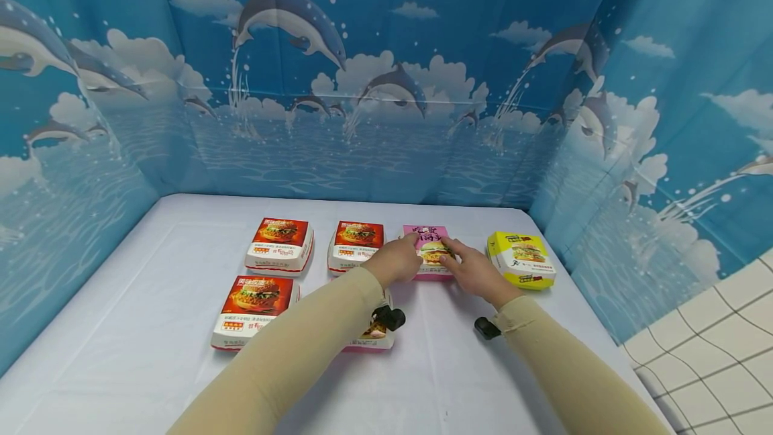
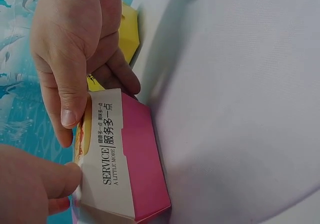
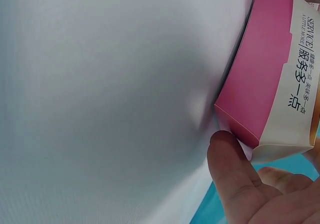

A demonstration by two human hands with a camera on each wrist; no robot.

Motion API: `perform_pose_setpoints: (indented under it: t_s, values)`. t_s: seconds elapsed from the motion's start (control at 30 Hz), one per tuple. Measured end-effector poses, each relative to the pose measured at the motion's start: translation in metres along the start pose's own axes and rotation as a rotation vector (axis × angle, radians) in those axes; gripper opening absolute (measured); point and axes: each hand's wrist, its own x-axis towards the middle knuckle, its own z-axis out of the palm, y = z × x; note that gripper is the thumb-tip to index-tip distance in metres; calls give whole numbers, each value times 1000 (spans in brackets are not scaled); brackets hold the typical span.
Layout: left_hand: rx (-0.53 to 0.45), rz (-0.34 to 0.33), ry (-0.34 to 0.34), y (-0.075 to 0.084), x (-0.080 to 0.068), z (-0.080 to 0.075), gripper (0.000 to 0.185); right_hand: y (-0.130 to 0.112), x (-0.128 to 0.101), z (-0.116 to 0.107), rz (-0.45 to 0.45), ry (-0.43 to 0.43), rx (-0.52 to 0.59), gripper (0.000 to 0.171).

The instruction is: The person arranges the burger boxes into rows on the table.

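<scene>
A pink burger box [image 1: 436, 272] with a burger picture on its lid sits on the white table between my two hands. My left hand [image 1: 395, 262] holds its left part; in the left wrist view these fingers [image 2: 60, 181] touch the lid's edge. My right hand [image 1: 478, 274] grips the right end. In the right wrist view its thumb [image 3: 227, 156] lies by the lower corner of the pink box [image 3: 257, 69], with the other fingers partly hidden behind it. A yellow and white burger box [image 1: 522, 260] stands just right of my right hand.
Red and white burger boxes stand on the left: one back left [image 1: 279, 246], one back centre [image 1: 357, 247], one front left [image 1: 250, 311]. Under my left forearm, another pink-edged box [image 1: 376, 335] is partly covered. Dolphin-print curtains [image 1: 362, 153] enclose the table [image 1: 151, 368].
</scene>
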Motion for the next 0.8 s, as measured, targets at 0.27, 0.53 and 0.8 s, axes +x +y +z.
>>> perform_pose_setpoints:
  t_s: [0.27, 0.53, 0.8]
  values:
    - [15, 13, -16, 3, -1, -4, 69, 1, -1, -3, -1, 4, 3, 70]
    - [104, 23, 17, 10, -8, -17, 66, -2, -11, -10, -51, 47, -56, 71]
    - [177, 75, 92, 23, -17, -29, 66, -1, -22, -28, -38, 190, -135, 66]
